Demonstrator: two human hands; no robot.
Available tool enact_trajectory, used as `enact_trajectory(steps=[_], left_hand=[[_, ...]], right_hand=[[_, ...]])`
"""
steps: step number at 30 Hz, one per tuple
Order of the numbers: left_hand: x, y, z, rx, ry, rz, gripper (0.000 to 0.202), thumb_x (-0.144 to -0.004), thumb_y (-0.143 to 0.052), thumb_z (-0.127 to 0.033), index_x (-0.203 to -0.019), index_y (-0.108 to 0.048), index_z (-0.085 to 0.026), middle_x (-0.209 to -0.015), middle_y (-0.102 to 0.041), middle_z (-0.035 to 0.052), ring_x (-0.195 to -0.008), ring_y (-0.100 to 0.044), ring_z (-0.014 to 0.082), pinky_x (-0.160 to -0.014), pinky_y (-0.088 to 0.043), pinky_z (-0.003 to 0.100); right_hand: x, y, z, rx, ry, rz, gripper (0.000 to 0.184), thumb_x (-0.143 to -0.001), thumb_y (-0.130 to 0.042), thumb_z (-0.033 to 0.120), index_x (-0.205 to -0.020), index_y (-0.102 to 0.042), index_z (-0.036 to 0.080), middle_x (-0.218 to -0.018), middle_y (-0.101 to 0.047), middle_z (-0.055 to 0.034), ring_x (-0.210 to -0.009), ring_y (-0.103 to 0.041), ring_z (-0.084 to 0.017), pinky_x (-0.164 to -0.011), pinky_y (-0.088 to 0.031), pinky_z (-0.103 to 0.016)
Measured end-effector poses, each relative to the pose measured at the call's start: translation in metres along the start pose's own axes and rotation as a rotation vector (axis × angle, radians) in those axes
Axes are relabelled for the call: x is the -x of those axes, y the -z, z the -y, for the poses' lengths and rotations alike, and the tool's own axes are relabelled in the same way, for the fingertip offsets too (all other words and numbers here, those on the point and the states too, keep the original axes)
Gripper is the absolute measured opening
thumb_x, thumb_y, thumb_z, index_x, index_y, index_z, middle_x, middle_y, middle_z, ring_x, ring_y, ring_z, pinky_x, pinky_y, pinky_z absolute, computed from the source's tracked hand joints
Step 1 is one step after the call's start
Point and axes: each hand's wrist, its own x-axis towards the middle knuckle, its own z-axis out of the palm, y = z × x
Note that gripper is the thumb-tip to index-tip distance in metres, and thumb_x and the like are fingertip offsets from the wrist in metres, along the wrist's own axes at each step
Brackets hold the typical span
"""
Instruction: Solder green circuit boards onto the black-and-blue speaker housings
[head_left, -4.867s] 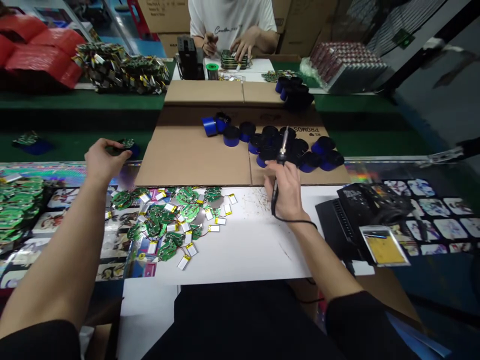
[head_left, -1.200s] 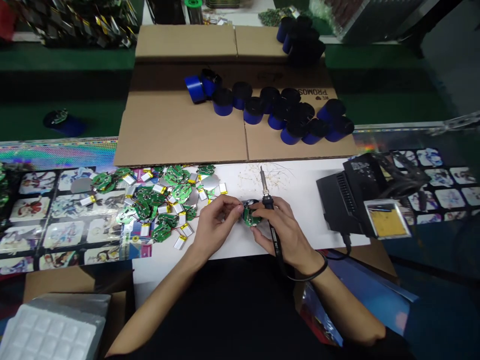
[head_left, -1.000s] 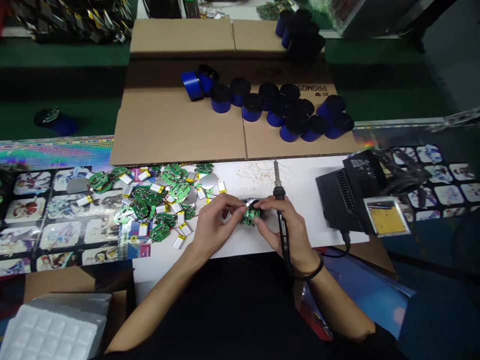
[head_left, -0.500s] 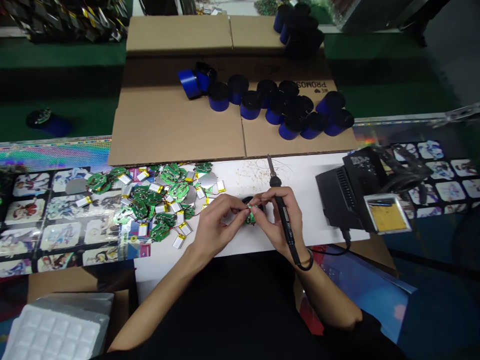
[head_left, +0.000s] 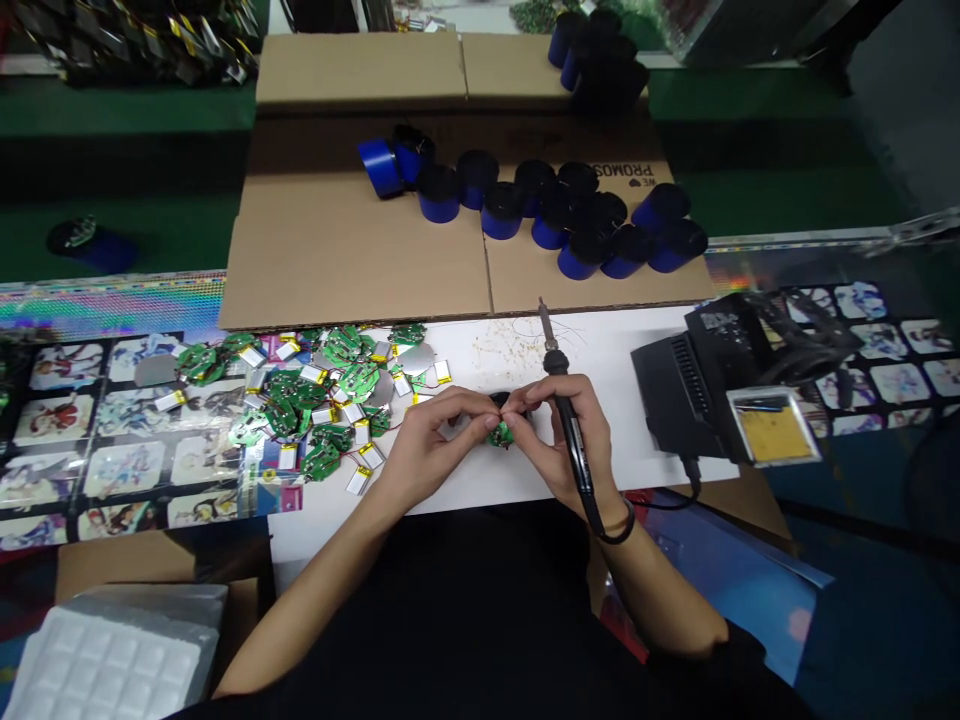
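My left hand (head_left: 442,440) is closed in a pinch over a small green circuit board (head_left: 501,436); what its fingertips grip is too small to make out. My right hand (head_left: 566,440) holds a soldering iron (head_left: 574,445) between thumb and fingers, its metal tip pointing away from me. The thumb and forefinger of that hand also meet the left fingertips above the board. Part of a dark round piece (head_left: 498,398) shows behind the fingers, mostly hidden.
Left of my hands lies a heap of green circuit boards (head_left: 289,400) wired to small silver batteries (head_left: 361,480). Several blue-and-black cylinders (head_left: 501,212) stand on cardboard (head_left: 352,260) beyond. A black soldering station (head_left: 675,385) and a yellow sponge tray (head_left: 776,428) are at right.
My fingertips have drawn closer together above the board. The right hand and soldering iron have shifted slightly, the iron's tip moving a little away and to the right.
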Motion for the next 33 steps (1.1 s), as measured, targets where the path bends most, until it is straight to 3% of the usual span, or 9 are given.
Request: enact_trajectory(steps=[10,20,25,29,30,33], left_hand=[[-0.001,-0.005,0.007,0.098,0.007,-0.087,0.005,-0.096,-0.081,-0.026,-0.095,-0.079,-0.021,-0.094,-0.078,0.0052,-0.094,-0.071,0.0190,-0.089,-0.054,0.033],[-0.001,-0.004,0.007,0.288,0.125,0.016,0.013,-0.096,-0.081,-0.030,-0.091,-0.074,-0.020,-0.092,-0.073,0.0035,-0.088,-0.068,0.0169,-0.082,-0.052,0.030],[0.000,0.006,0.002,-0.075,-0.083,0.047,0.005,-0.097,-0.078,-0.021,-0.095,-0.073,-0.020,-0.101,-0.073,0.0051,-0.101,-0.068,0.0194,-0.095,-0.051,0.035],[-0.003,0.013,0.001,-0.347,-0.291,0.156,0.007,-0.099,-0.068,-0.012,-0.099,-0.069,-0.019,-0.106,-0.076,0.0057,-0.102,-0.069,0.0202,-0.099,-0.048,0.038],[-0.005,0.015,0.001,-0.386,-0.315,0.199,0.007,-0.100,-0.066,-0.012,-0.099,-0.069,-0.019,-0.107,-0.076,0.0059,-0.103,-0.069,0.0207,-0.099,-0.049,0.038],[-0.011,0.020,0.001,-0.467,-0.341,0.302,0.008,-0.101,-0.063,-0.013,-0.100,-0.068,-0.019,-0.110,-0.077,0.0060,-0.105,-0.068,0.0224,-0.098,-0.048,0.040]], right_hand=[[0.004,0.002,-0.004,0.091,0.020,-0.029,0.031,-0.091,-0.082,0.017,-0.111,-0.062,0.030,-0.096,-0.075,0.0020,-0.090,-0.075,-0.017,-0.083,-0.061,-0.032],[0.007,0.002,-0.003,0.182,0.094,0.042,0.034,-0.091,-0.074,0.009,-0.113,-0.060,0.030,-0.100,-0.072,0.0018,-0.087,-0.072,-0.015,-0.082,-0.059,-0.031],[0.010,0.013,-0.001,0.281,0.130,0.124,0.030,-0.091,-0.072,0.009,-0.111,-0.062,0.029,-0.099,-0.072,0.0002,-0.089,-0.073,-0.018,-0.085,-0.059,-0.036],[0.018,0.032,0.006,0.243,0.066,0.111,0.014,-0.099,-0.069,0.021,-0.112,-0.068,0.027,-0.095,-0.077,-0.0022,-0.088,-0.076,-0.020,-0.085,-0.061,-0.039],[0.019,0.037,0.008,0.197,0.035,0.084,0.011,-0.104,-0.064,0.027,-0.114,-0.069,0.027,-0.089,-0.077,-0.0018,-0.080,-0.075,-0.020,-0.079,-0.060,-0.038],[0.022,0.048,0.015,0.038,-0.039,-0.045,0.029,-0.106,-0.060,0.048,-0.126,-0.067,0.029,-0.068,-0.067,0.0032,-0.056,-0.061,-0.016,-0.052,-0.047,-0.030]])
